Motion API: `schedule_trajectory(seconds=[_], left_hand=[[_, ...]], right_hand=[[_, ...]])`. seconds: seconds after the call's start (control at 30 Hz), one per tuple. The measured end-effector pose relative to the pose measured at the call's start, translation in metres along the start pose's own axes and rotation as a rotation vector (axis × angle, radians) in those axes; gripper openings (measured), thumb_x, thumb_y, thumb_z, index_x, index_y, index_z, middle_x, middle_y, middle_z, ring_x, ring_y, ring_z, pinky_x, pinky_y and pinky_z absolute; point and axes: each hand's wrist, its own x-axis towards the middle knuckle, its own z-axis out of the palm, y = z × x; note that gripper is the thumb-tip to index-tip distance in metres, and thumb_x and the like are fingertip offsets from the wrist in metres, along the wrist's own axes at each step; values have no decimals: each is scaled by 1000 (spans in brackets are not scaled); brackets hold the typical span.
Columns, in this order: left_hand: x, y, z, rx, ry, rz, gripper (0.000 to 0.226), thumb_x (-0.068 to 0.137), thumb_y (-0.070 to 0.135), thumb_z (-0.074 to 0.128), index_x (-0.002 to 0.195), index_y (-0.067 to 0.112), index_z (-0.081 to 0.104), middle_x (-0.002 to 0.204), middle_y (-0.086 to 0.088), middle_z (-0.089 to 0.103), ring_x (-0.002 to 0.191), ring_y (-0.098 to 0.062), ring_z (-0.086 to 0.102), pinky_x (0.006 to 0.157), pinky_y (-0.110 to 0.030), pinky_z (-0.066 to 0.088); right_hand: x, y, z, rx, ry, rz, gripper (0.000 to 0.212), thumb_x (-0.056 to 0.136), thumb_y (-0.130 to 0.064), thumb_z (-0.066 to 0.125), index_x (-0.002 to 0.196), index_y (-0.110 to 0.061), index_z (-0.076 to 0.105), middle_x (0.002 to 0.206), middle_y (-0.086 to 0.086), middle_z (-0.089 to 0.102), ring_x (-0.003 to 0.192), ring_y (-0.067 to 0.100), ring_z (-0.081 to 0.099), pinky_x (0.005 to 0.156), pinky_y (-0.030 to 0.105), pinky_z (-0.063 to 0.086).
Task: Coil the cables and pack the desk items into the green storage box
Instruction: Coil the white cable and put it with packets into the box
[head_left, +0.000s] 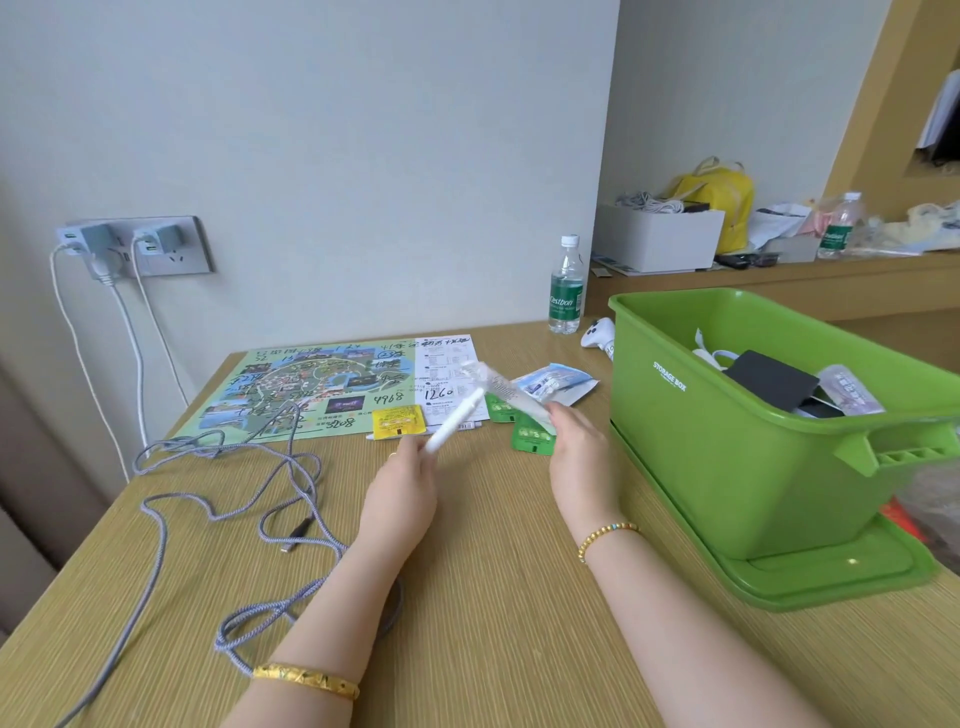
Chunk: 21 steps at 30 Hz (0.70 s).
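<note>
My left hand (410, 475) grips a white pen (457, 420) that points up and to the right above the desk. My right hand (574, 441) pinches a clear plastic wrapper (506, 387), lifted just left of the green storage box (727, 431). The box stands on its green lid (831, 577) at the desk's right and holds a black case, white cables and a packet. A grey braided cable (234, 499) lies uncoiled across the desk's left side. Green sachets (530, 434), a yellow sachet (397, 420) and a blue-white packet (558, 382) lie near my hands.
A printed map sheet (322, 387) lies flat at the back of the desk. A water bottle (566, 288) and a white controller (597, 332) stand behind the box. Two chargers (130, 241) with white cords hang from the wall socket. A cluttered shelf runs at the right.
</note>
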Motion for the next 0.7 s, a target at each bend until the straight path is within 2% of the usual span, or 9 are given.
schedule_trajectory(seconds=[0.1, 0.17, 0.2, 0.27, 0.37, 0.43, 0.5, 0.6, 0.7], left_hand=[[-4, 15, 0, -235, 45, -108, 18, 99, 25, 35, 106, 12, 46, 78, -3, 57, 69, -32, 58, 62, -42, 48], [-9, 31, -2, -380, 46, -157, 19, 100, 25, 34, 109, 13, 45, 73, 0, 53, 57, -23, 53, 57, -40, 48], [-10, 41, -3, -451, 45, -165, 20, 100, 25, 34, 114, 14, 43, 72, 0, 51, 53, -18, 50, 53, -35, 46], [-9, 63, -12, -563, 43, -135, 24, 100, 23, 32, 123, 21, 37, 71, 1, 51, 50, -14, 47, 49, -26, 45], [-7, 107, -30, -644, 37, 3, 24, 99, 17, 29, 119, 29, 34, 74, -2, 51, 47, -15, 48, 48, -22, 47], [-7, 139, -39, -701, 0, 61, 22, 99, 16, 27, 112, 28, 40, 81, -3, 51, 48, -13, 53, 56, -29, 51], [-8, 169, -42, -773, -67, 71, 25, 100, 15, 25, 110, 21, 48, 85, 0, 50, 59, -12, 58, 61, -26, 54], [-10, 209, -35, -668, -158, 141, 30, 98, 17, 28, 116, 19, 51, 81, 6, 55, 77, -12, 56, 68, -19, 45], [-12, 241, -21, -491, -194, 257, 30, 97, 21, 29, 117, 21, 52, 87, 6, 61, 73, -10, 53, 61, -17, 40]], right_hand=[[-12, -7, -14, 114, 97, 21, 45, 85, 10, 44, 120, -12, 60, 108, 5, 68, 90, 29, 63, 64, 28, 40], [-19, -14, -23, 129, 109, 59, 37, 91, 2, 45, 120, -14, 60, 98, 9, 69, 80, 29, 62, 59, 27, 34], [-21, -18, -27, 151, 118, 85, 30, 94, -3, 44, 115, -14, 62, 88, 11, 68, 71, 29, 58, 56, 27, 30], [-21, -32, -42, 261, 165, 123, 19, 96, -11, 43, 86, -13, 59, 61, 6, 57, 51, 19, 41, 52, 28, 23], [-7, -50, -79, 379, 241, 106, 40, 96, -16, 43, 60, -24, 28, 47, -4, 28, 46, 11, 23, 47, 32, 18], [12, -55, -113, 362, 263, 64, 46, 96, -16, 42, 56, -25, 21, 47, -3, 25, 47, 13, 23, 46, 31, 16], [35, -51, -149, 285, 276, 35, 46, 94, -12, 42, 55, -23, 20, 47, -2, 26, 48, 18, 24, 47, 34, 15], [62, -30, -196, 164, 263, 39, 43, 90, -6, 40, 54, -17, 21, 48, 3, 27, 53, 24, 27, 50, 33, 16], [75, 5, -226, 31, 190, 115, 41, 90, -5, 38, 52, -14, 25, 50, 3, 28, 54, 23, 30, 46, 28, 14]])
